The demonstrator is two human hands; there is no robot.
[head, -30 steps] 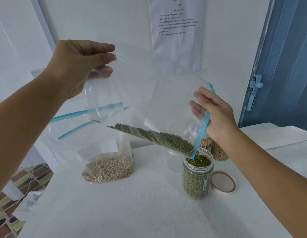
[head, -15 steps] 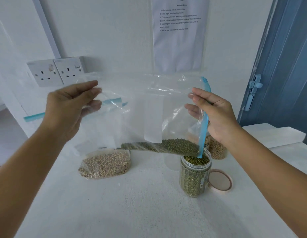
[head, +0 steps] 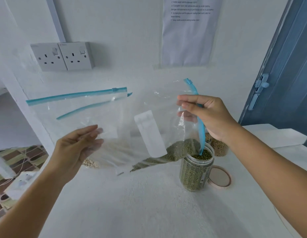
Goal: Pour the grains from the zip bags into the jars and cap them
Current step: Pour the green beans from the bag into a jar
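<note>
We take the clear jar (head: 197, 170) of green grains as our landmark. It stands upright on the white desk (head: 132, 206), its mouth open and the grains heaped almost to the rim. Just right of the jar, touching or nearly so, its pinkish lid (head: 219, 179) lies flat. Behind the jar and slightly right, a second jar (head: 218, 148) of tan grains stands close to the wall, and beyond it a white ledge (head: 273, 134) runs toward the blue door (head: 290, 66). The desk's left edge falls away well left of the jar, over patterned floor tiles (head: 17, 157). In front of the jar the desk surface is bare toward us.

The zip bag (head: 149, 127) we are pouring from lies with its long axis sloping down from upper left to the jar, its blue zip edge (head: 200, 129) dipping into the jar's mouth. The remaining green grains (head: 176, 150) sit in the bag's low corner just left of the rim. Our right hand (head: 212, 117) pinches the zip edge above the jar. Our left hand (head: 77, 150), well left of the jar, holds the bag's bottom end between thumb and fingers. Behind it a second zip bag (head: 77, 107) holds pale grains (head: 91, 163), up and left of which are wall sockets (head: 63, 56).
</note>
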